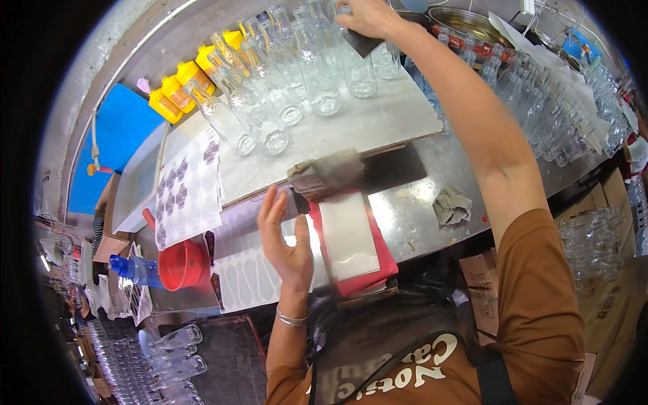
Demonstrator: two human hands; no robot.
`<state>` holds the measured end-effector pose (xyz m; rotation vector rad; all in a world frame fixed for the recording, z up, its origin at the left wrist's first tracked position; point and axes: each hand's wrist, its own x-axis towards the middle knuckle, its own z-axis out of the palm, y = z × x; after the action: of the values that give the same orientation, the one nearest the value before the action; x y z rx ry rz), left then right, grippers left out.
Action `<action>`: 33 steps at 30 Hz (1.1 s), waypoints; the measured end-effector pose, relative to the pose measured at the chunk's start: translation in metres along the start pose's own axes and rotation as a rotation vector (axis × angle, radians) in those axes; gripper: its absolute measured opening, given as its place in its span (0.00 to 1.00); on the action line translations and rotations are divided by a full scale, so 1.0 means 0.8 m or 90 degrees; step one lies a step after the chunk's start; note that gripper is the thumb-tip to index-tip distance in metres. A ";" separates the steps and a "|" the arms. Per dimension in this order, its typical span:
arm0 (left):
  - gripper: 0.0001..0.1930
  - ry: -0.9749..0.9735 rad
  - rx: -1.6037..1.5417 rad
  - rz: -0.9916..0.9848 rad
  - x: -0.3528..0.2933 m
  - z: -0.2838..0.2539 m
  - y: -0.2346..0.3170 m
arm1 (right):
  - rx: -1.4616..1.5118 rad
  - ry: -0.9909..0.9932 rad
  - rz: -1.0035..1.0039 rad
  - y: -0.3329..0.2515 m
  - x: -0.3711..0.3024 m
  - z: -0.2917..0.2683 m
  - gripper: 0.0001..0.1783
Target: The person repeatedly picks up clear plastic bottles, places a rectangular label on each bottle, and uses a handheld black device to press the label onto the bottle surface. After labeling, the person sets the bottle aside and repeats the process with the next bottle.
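Observation:
At the far edge of the board, my right hand [370, 19] is closed around a dark flat piece [364, 42]. Its fingertips are at the necks of the clear glass bottles and partly cut off by the picture's top edge. Several of these bottles [324, 94] stand upright in rows on the white board [378, 125]. My left hand [289, 246] is raised over the bench with fingers spread and nothing in it. Just beyond it lies a worn grey cloth-covered block [326, 174]. To its right a white pad [347, 236] rests on a red cloth [385, 260].
Printed label sheets [189, 192] lie at the left, beside a red tub [181, 264] and a blue bottle [138, 271]. Yellow containers [172, 94] line the back left. More glass bottles [540, 101] crowd the right. A crumpled grey rag [452, 206] sits on the metal bench [405, 229].

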<state>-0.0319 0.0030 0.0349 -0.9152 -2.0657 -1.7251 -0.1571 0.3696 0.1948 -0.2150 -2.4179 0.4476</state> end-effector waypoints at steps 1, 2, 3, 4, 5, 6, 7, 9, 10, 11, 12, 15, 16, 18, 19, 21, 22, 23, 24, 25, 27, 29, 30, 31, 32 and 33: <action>0.22 -0.017 -0.007 -0.021 -0.004 0.003 0.002 | 0.054 0.046 -0.054 0.025 -0.014 0.010 0.23; 0.21 -0.034 -0.019 -0.044 -0.006 0.008 -0.001 | 0.101 0.089 -0.109 0.045 -0.025 0.010 0.23; 0.21 -0.041 -0.023 -0.058 -0.008 0.007 -0.002 | 0.011 0.054 -0.080 0.038 -0.038 0.000 0.22; 0.21 -0.049 -0.030 -0.076 -0.012 0.006 -0.004 | 0.011 0.060 -0.081 0.020 -0.057 -0.015 0.22; 0.21 -0.057 -0.028 -0.094 -0.016 0.000 -0.004 | 0.020 0.067 -0.080 -0.007 -0.080 -0.028 0.22; 0.22 -0.065 -0.030 -0.090 -0.017 0.000 -0.004 | 0.019 0.077 -0.076 -0.030 -0.100 -0.049 0.21; 0.22 -0.072 -0.034 -0.088 -0.013 0.002 -0.004 | 0.060 0.066 -0.077 -0.053 -0.114 -0.070 0.22; 0.24 -0.077 -0.033 -0.073 -0.004 0.004 -0.001 | 0.147 0.041 -0.081 -0.097 -0.129 -0.106 0.22; 0.28 -0.091 -0.033 -0.061 0.002 0.005 0.000 | 0.186 -0.015 -0.074 -0.112 -0.136 -0.117 0.22; 0.32 -0.128 -0.047 -0.038 0.011 0.006 0.004 | 0.226 -0.073 -0.067 -0.126 -0.141 -0.124 0.22; 0.37 -0.167 -0.059 -0.016 0.020 0.004 0.010 | 0.270 -0.132 -0.059 -0.135 -0.145 -0.122 0.22; 0.47 -0.261 -0.386 -0.153 0.021 0.020 0.030 | 0.503 -0.240 0.007 -0.153 -0.180 -0.077 0.19; 0.44 -0.291 -0.396 -0.231 0.019 0.016 0.049 | 0.536 -0.210 0.018 -0.158 -0.195 -0.052 0.19; 0.41 -0.261 -0.500 -0.303 0.001 0.022 0.044 | 0.418 -0.113 0.021 -0.151 -0.223 -0.032 0.18; 0.39 -0.234 -0.464 -0.321 -0.008 0.023 0.039 | 0.370 -0.043 -0.021 -0.130 -0.247 -0.008 0.19; 0.38 -0.211 -0.340 -0.378 -0.020 0.019 0.029 | 0.337 -0.060 0.042 -0.122 -0.287 0.000 0.21; 0.39 -0.199 -0.281 -0.405 -0.026 0.018 0.025 | 0.344 -0.148 0.146 -0.137 -0.319 -0.016 0.23; 0.39 -0.203 -0.262 -0.400 -0.034 0.017 0.010 | 0.352 -0.140 0.092 -0.139 -0.351 -0.012 0.23; 0.39 -0.190 -0.254 -0.399 -0.039 0.016 0.003 | 0.359 -0.132 0.040 -0.140 -0.383 -0.001 0.24; 0.39 -0.178 -0.244 -0.401 -0.044 0.015 -0.002 | 0.366 -0.167 0.058 -0.148 -0.409 0.004 0.26; 0.37 -0.178 -0.211 -0.423 -0.045 0.016 0.008 | 0.383 -0.196 0.106 -0.151 -0.437 0.015 0.30; 0.35 -0.191 -0.178 -0.396 -0.041 0.007 0.033 | 0.419 -0.241 0.179 -0.148 -0.454 0.027 0.33; 0.35 -0.195 -0.162 -0.379 -0.040 0.004 0.037 | 0.441 -0.273 0.209 -0.143 -0.453 0.030 0.33; 0.32 -0.175 -0.161 -0.358 -0.044 0.005 0.029 | 0.461 -0.305 0.241 -0.136 -0.451 0.032 0.33; 0.32 -0.189 -0.147 -0.360 -0.047 0.008 0.020 | 0.476 -0.335 0.275 -0.130 -0.450 0.033 0.33; 0.31 -0.202 -0.128 -0.359 -0.049 0.009 0.013 | 0.479 -0.337 0.252 -0.122 -0.447 0.033 0.32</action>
<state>0.0058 -0.0005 0.0179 -0.7399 -2.5771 -2.2197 0.0974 0.1770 0.0039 -0.2585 -2.4873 1.7244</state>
